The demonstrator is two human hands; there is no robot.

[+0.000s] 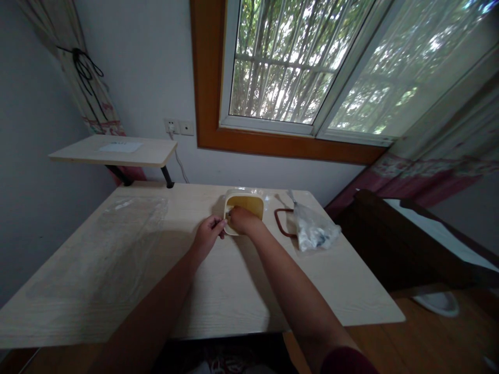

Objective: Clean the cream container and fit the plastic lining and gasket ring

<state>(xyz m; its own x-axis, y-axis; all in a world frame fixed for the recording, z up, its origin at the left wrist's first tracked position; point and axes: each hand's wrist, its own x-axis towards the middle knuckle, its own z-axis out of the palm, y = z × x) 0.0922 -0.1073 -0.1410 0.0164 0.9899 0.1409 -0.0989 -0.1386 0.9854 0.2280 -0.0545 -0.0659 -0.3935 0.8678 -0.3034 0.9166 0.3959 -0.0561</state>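
Observation:
A squarish cream plastic container (251,201) with a yellowish inside stands toward the back of the table. At its left rim is my left hand (208,234), with thumb and fingertips pinched on the edge. My right hand (245,220) reaches down into the container, its fingers curled near the left inner wall. Something small and whitish shows by those fingertips, but I cannot make out what it is. To the right lies a tied clear plastic bag (315,228) with white contents. Beside that bag is a reddish-brown curved handle-like loop (277,222).
A clear plastic sheet or bag (117,239) lies flat over the left of the pale wooden table (222,296). A raised shelf (86,148) holds a paper at the back left. Wall and window are behind; dark wooden furniture (374,244) stands right.

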